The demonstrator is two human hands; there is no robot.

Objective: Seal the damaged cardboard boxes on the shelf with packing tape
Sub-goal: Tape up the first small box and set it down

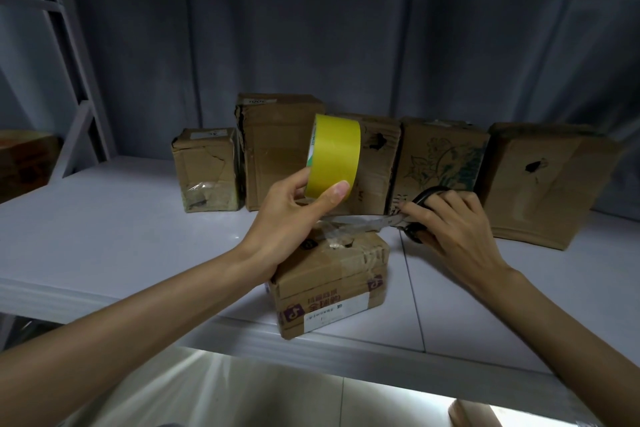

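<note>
Looks like the cutting step: the left hand [287, 208] has its grip clamped on the yellow tape roll [334, 158], held up mid-frame, with a clear strip of tape [360, 220] stretched rightward off it. The right hand [450, 222] has its grip curled through the black scissors [420, 215], right at the strip's far end. Below the roll sits the small box [332, 284] at the shelf [121, 218] front edge. Next I'd guess a snip, then smoothing it down. 5 more boxes wait behind.
</note>
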